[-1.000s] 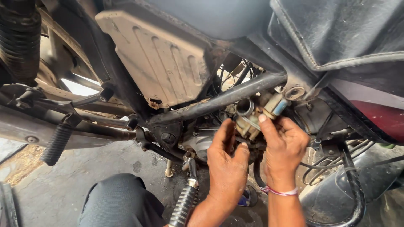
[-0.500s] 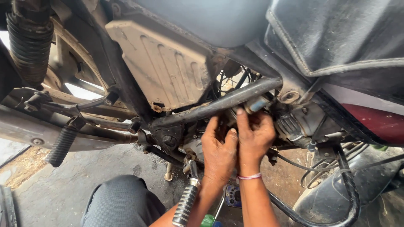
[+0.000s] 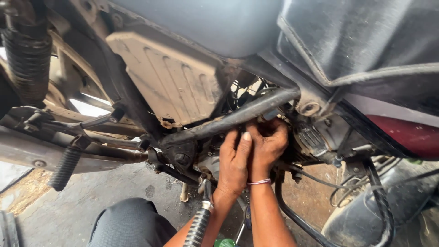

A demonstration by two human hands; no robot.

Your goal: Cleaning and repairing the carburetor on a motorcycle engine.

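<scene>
Both hands are pushed into the engine area of a motorcycle, just under the dark frame tube (image 3: 238,116) that runs slanting across the middle. The left hand (image 3: 234,162) has its fingers stretched upward and close together, the thumb nail showing, and it presses against a metal part behind the tube. The right hand (image 3: 270,144) is curled, fingers bent inward around the same small part (a carburettor, as it seems, but it is mostly hidden by the fingers). I cannot tell how firmly either hand grips it. The two hands touch each other.

A pink band (image 3: 259,182) sits on the right wrist. Above left hangs a dusty beige side cover (image 3: 169,77), and the grey fuel tank (image 3: 206,23) is over it. A ribbed black footpeg (image 3: 64,168) stands out at left, and the kick lever (image 3: 199,226) rises in front of the left forearm. Black cables (image 3: 347,187) hang at right.
</scene>
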